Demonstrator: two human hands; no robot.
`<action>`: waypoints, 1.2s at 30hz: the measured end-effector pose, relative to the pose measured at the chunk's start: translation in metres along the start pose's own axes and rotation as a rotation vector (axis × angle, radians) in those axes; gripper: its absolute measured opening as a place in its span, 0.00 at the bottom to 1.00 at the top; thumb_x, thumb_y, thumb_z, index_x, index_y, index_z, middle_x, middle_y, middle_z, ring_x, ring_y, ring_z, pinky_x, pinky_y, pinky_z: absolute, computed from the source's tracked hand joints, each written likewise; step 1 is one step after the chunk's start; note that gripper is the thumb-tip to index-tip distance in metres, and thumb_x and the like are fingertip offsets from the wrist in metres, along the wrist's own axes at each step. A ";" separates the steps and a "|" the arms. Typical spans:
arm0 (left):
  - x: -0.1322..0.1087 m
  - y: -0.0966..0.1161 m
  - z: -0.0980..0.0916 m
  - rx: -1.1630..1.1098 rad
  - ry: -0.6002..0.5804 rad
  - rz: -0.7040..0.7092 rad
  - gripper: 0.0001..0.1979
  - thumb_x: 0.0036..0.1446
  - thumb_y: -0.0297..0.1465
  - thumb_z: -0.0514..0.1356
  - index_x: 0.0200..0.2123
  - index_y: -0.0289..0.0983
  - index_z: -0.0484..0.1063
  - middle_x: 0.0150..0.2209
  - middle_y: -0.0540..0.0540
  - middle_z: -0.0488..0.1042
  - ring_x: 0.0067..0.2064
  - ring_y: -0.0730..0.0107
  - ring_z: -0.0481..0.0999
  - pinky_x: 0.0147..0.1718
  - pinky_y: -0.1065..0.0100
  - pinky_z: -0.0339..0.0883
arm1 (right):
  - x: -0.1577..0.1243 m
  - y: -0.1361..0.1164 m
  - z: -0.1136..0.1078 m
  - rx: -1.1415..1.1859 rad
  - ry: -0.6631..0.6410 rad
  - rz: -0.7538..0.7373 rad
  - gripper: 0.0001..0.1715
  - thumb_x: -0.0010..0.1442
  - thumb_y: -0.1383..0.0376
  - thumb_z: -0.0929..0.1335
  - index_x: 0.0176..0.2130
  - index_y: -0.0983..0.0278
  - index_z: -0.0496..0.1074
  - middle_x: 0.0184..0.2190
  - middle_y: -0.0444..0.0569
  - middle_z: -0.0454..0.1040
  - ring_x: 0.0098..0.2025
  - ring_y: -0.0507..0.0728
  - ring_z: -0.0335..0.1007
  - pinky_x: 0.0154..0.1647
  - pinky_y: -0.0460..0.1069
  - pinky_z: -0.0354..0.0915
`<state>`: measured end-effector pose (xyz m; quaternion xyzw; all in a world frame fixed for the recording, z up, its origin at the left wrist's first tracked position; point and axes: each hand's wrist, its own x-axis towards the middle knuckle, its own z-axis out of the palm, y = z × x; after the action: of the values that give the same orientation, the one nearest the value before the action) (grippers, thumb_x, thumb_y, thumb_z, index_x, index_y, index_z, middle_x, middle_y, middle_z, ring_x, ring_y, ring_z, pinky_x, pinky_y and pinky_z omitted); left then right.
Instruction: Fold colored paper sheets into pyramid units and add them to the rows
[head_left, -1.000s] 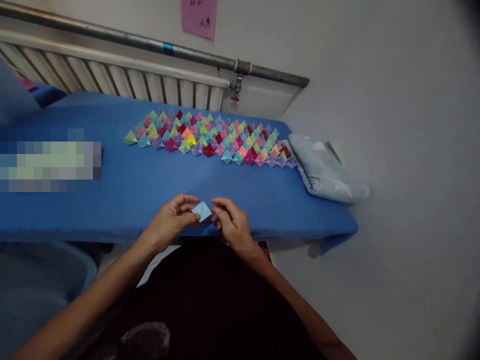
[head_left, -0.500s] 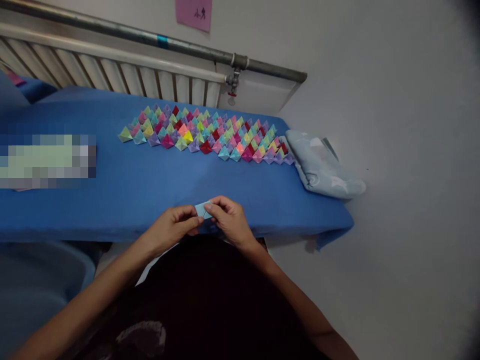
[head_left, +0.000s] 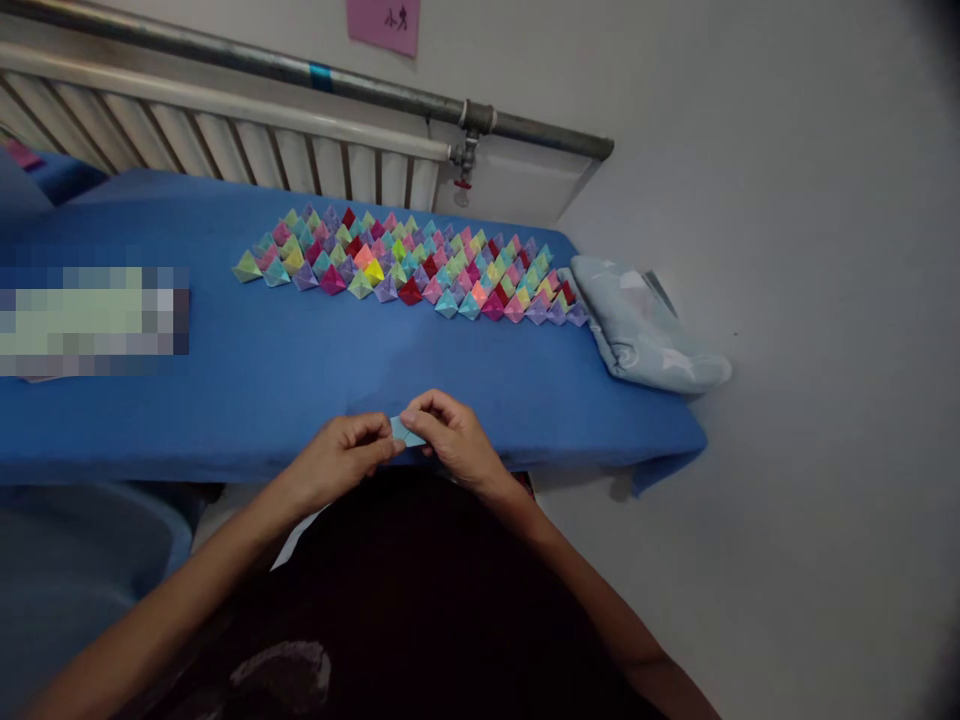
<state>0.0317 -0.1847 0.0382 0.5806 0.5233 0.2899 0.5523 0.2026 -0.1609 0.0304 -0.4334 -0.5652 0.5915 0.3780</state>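
Observation:
A small piece of light blue folded paper (head_left: 409,435) is held between both hands near the front edge of the blue-covered table. My left hand (head_left: 352,447) pinches its left side between thumb and fingers. From the right, my right hand (head_left: 450,432) has its thumb and fingertips on the paper's upper edge. Fingers cover parts of the paper on both sides. Beyond the hands, many folded paper pieces (head_left: 409,290) in several colours stand in close rows on the cloth.
A blue cloth (head_left: 300,390) covers the long table. At its right end lies a folded pale blue blanket (head_left: 637,330). A radiator (head_left: 247,150) and a metal pipe (head_left: 390,92) run along the back wall. On the left is a pixelated object (head_left: 90,315); below it, a blue chair (head_left: 82,560).
My right thumb and fingers have shifted slightly left along the paper's upper edge, uncovering its lower right corner. My left hand keeps its pinch. The whole view has shifted very slightly.

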 end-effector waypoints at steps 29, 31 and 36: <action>0.004 -0.002 -0.001 -0.124 0.054 0.003 0.17 0.51 0.45 0.63 0.23 0.38 0.65 0.19 0.55 0.65 0.22 0.76 0.61 0.23 0.73 0.56 | -0.002 0.005 -0.005 0.009 -0.010 0.028 0.15 0.57 0.57 0.67 0.24 0.62 0.65 0.19 0.37 0.63 0.21 0.47 0.54 0.23 0.44 0.53; 0.006 0.003 -0.007 -0.130 -0.009 -0.028 0.16 0.50 0.45 0.64 0.25 0.38 0.70 0.22 0.52 0.70 0.24 0.74 0.67 0.26 0.71 0.61 | -0.002 0.006 -0.006 -0.005 -0.006 0.027 0.15 0.56 0.58 0.68 0.24 0.62 0.65 0.19 0.37 0.63 0.21 0.47 0.54 0.23 0.44 0.52; 0.016 0.009 -0.017 -0.178 0.016 -0.066 0.14 0.49 0.43 0.64 0.23 0.38 0.72 0.22 0.51 0.71 0.24 0.74 0.69 0.26 0.71 0.65 | -0.004 0.002 -0.006 -0.023 -0.022 0.084 0.14 0.56 0.59 0.67 0.22 0.62 0.64 0.18 0.37 0.61 0.20 0.47 0.52 0.23 0.44 0.52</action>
<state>0.0231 -0.1630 0.0463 0.5094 0.5188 0.3217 0.6065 0.2094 -0.1628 0.0290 -0.4544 -0.5575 0.6050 0.3417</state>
